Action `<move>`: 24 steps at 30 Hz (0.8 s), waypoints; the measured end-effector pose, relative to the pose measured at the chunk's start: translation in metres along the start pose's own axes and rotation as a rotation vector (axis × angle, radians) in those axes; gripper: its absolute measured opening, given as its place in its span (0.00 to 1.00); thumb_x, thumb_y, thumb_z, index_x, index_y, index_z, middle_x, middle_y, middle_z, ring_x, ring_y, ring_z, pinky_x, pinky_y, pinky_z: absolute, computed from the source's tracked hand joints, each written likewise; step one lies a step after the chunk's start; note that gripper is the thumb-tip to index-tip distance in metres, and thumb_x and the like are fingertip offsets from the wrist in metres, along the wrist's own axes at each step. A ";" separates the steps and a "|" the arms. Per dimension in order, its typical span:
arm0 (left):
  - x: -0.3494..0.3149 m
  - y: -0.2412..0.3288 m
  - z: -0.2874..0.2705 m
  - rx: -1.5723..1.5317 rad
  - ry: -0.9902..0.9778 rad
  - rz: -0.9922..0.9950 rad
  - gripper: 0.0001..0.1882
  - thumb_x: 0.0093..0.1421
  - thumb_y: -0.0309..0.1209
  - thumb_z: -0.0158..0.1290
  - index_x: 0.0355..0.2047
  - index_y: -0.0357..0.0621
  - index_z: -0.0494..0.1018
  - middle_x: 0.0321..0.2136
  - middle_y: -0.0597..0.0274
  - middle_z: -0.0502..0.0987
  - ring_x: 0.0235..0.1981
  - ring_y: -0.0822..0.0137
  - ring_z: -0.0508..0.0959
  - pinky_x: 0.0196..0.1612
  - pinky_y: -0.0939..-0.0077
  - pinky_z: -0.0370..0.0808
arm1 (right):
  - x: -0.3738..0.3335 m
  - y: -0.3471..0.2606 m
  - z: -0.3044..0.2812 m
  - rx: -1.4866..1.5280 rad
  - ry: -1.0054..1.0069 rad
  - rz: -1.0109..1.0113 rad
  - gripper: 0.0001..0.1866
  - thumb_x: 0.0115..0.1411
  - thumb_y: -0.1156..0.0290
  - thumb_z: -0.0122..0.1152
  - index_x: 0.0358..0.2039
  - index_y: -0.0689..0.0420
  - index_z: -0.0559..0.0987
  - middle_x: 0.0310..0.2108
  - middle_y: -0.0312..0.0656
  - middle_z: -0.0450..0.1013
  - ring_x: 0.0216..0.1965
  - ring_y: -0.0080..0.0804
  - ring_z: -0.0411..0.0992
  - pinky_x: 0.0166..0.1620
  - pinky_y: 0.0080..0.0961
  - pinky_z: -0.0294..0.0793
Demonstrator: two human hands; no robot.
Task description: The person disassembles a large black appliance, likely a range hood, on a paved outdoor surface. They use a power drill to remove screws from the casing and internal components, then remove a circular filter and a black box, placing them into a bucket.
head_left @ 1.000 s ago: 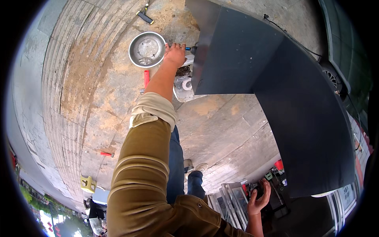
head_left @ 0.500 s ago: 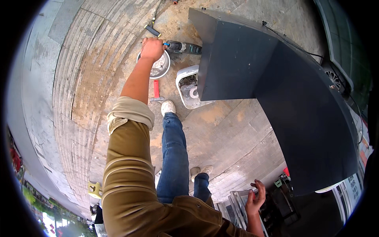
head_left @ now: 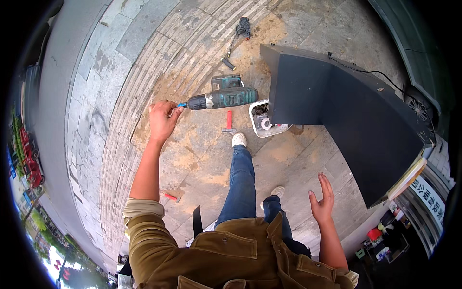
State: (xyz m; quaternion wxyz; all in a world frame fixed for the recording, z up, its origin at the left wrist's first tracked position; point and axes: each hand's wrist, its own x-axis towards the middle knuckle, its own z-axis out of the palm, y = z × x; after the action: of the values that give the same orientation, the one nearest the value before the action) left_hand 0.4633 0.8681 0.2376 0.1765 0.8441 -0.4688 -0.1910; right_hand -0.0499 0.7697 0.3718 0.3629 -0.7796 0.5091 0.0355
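Pinching drill's [head_left: 224,99] blue tip [head_left: 182,105] with our left hand [head_left: 162,121]; right hand [head_left: 323,206] empty, fingers spread, near right. Drill far, left of dark panel [head_left: 299,89]. Looks stiff, probably heavy; we judge thick body [head_left: 238,97] firmer hold than slim tip.

Scuffed plastic drill [head_left: 231,98], rough stone paving [head_left: 197,168]

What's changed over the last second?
The left hand, keeping hold of the cordless drill by its blue tip, has brought it up and leftward, clear of the dark panel that partly hid it. The round metal bowl no longer shows. The right hand remains open and empty; the white container and the red-handled hammer beside it stayed put.
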 end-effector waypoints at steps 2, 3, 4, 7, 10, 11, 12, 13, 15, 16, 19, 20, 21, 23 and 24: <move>-0.034 0.032 -0.038 -0.153 -0.101 -0.031 0.11 0.51 0.37 0.59 0.23 0.43 0.75 0.17 0.63 0.70 0.22 0.63 0.68 0.38 0.67 0.60 | 0.023 -0.017 0.000 -0.061 -0.008 -0.146 0.38 0.44 0.74 0.66 0.57 0.62 0.62 0.58 0.50 0.60 0.62 0.49 0.54 0.62 0.44 0.52; -0.050 0.049 -0.055 -0.216 -0.116 0.027 0.12 0.52 0.37 0.59 0.24 0.40 0.74 0.16 0.64 0.68 0.20 0.66 0.66 0.35 0.71 0.61 | 0.031 -0.029 -0.001 -0.086 0.006 -0.177 0.42 0.40 0.69 0.70 0.58 0.60 0.62 0.59 0.48 0.59 0.63 0.47 0.52 0.63 0.47 0.49; -0.065 0.067 -0.071 -0.288 -0.156 0.035 0.12 0.52 0.36 0.59 0.24 0.39 0.74 0.16 0.64 0.67 0.20 0.67 0.66 0.33 0.72 0.61 | 0.040 -0.042 -0.005 -0.095 0.020 -0.238 0.45 0.38 0.67 0.72 0.58 0.60 0.62 0.60 0.47 0.58 0.64 0.45 0.51 0.63 0.47 0.48; -0.114 0.126 -0.105 -0.478 -0.279 0.075 0.12 0.54 0.34 0.58 0.24 0.36 0.73 0.16 0.64 0.65 0.20 0.72 0.63 0.24 0.76 0.59 | 0.044 -0.094 -0.034 -0.042 0.035 -0.447 0.43 0.35 0.62 0.75 0.54 0.57 0.68 0.56 0.44 0.64 0.61 0.40 0.58 0.64 0.49 0.43; -0.147 0.192 -0.119 -0.609 -0.407 0.079 0.12 0.56 0.33 0.57 0.24 0.36 0.72 0.16 0.65 0.65 0.20 0.73 0.63 0.24 0.78 0.59 | 0.011 -0.086 -0.058 0.287 -0.232 -0.586 0.34 0.38 0.63 0.76 0.47 0.56 0.74 0.46 0.41 0.73 0.50 0.34 0.69 0.61 0.42 0.55; -0.159 0.215 -0.123 -0.628 -0.412 0.068 0.12 0.57 0.34 0.56 0.24 0.36 0.72 0.17 0.67 0.65 0.21 0.76 0.62 0.24 0.80 0.58 | -0.009 -0.081 -0.067 0.456 -0.284 -0.433 0.31 0.39 0.63 0.76 0.45 0.56 0.75 0.43 0.39 0.74 0.46 0.32 0.71 0.58 0.38 0.59; -0.171 0.235 -0.126 -0.655 -0.425 0.031 0.13 0.57 0.34 0.55 0.23 0.36 0.72 0.17 0.68 0.65 0.21 0.76 0.62 0.24 0.80 0.58 | -0.033 -0.075 -0.076 0.623 -0.332 -0.279 0.28 0.40 0.64 0.75 0.43 0.56 0.77 0.39 0.38 0.75 0.42 0.29 0.72 0.54 0.34 0.64; -0.181 0.256 -0.126 -0.683 -0.429 -0.003 0.13 0.58 0.34 0.55 0.23 0.36 0.72 0.18 0.68 0.65 0.21 0.77 0.62 0.24 0.80 0.58 | -0.051 -0.066 -0.089 0.785 -0.378 -0.133 0.25 0.41 0.64 0.75 0.40 0.56 0.78 0.36 0.36 0.77 0.39 0.27 0.73 0.51 0.31 0.68; -0.208 0.303 -0.126 -0.693 -0.420 -0.016 0.13 0.58 0.34 0.55 0.23 0.36 0.72 0.18 0.69 0.66 0.22 0.78 0.62 0.23 0.80 0.58 | -0.086 -0.045 -0.120 0.877 -0.346 -0.104 0.24 0.41 0.65 0.75 0.40 0.57 0.78 0.35 0.35 0.77 0.37 0.24 0.72 0.45 0.26 0.71; -0.217 0.329 -0.123 -0.680 -0.400 0.018 0.14 0.58 0.35 0.55 0.23 0.36 0.72 0.18 0.70 0.66 0.22 0.78 0.62 0.23 0.80 0.59 | -0.101 -0.030 -0.136 0.923 -0.319 -0.095 0.24 0.42 0.65 0.75 0.40 0.57 0.77 0.35 0.35 0.77 0.36 0.23 0.72 0.42 0.24 0.72; -0.250 0.411 -0.113 -0.597 -0.370 0.174 0.13 0.58 0.34 0.55 0.24 0.35 0.73 0.19 0.70 0.66 0.22 0.79 0.62 0.24 0.82 0.59 | -0.160 0.024 -0.183 0.781 -0.141 -0.198 0.23 0.43 0.64 0.75 0.39 0.57 0.78 0.35 0.35 0.76 0.36 0.22 0.72 0.43 0.24 0.72; -0.263 0.436 -0.114 -0.549 -0.359 0.218 0.13 0.58 0.34 0.55 0.24 0.35 0.73 0.19 0.70 0.66 0.22 0.79 0.62 0.24 0.82 0.58 | -0.182 0.040 -0.196 0.762 -0.111 -0.221 0.23 0.43 0.64 0.75 0.39 0.57 0.78 0.35 0.35 0.77 0.36 0.22 0.72 0.43 0.24 0.72; -0.275 0.474 -0.109 -0.547 -0.332 0.270 0.12 0.57 0.34 0.55 0.26 0.35 0.74 0.19 0.67 0.68 0.23 0.76 0.65 0.29 0.80 0.61 | -0.207 0.061 -0.215 0.741 -0.053 -0.249 0.22 0.44 0.64 0.74 0.39 0.57 0.78 0.36 0.36 0.76 0.36 0.22 0.72 0.42 0.23 0.72; -0.298 0.530 -0.091 -0.454 -0.237 0.474 0.11 0.56 0.34 0.56 0.28 0.36 0.75 0.20 0.64 0.71 0.25 0.72 0.68 0.32 0.76 0.63 | -0.254 0.105 -0.242 0.747 -0.037 -0.179 0.21 0.45 0.64 0.73 0.40 0.57 0.78 0.35 0.35 0.76 0.37 0.22 0.72 0.42 0.23 0.72; -0.308 0.558 -0.079 -0.410 -0.187 0.570 0.10 0.56 0.33 0.56 0.29 0.37 0.75 0.21 0.63 0.72 0.26 0.70 0.69 0.34 0.74 0.63 | -0.278 0.127 -0.255 0.746 -0.033 -0.142 0.21 0.46 0.64 0.72 0.40 0.56 0.78 0.35 0.35 0.76 0.37 0.22 0.72 0.42 0.23 0.72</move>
State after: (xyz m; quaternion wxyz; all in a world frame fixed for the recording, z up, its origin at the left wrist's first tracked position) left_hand -0.0519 0.8641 0.6203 0.3446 0.6054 -0.6514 -0.3007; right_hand -0.3671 0.8019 0.6096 0.6317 -0.6266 0.4256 -0.1651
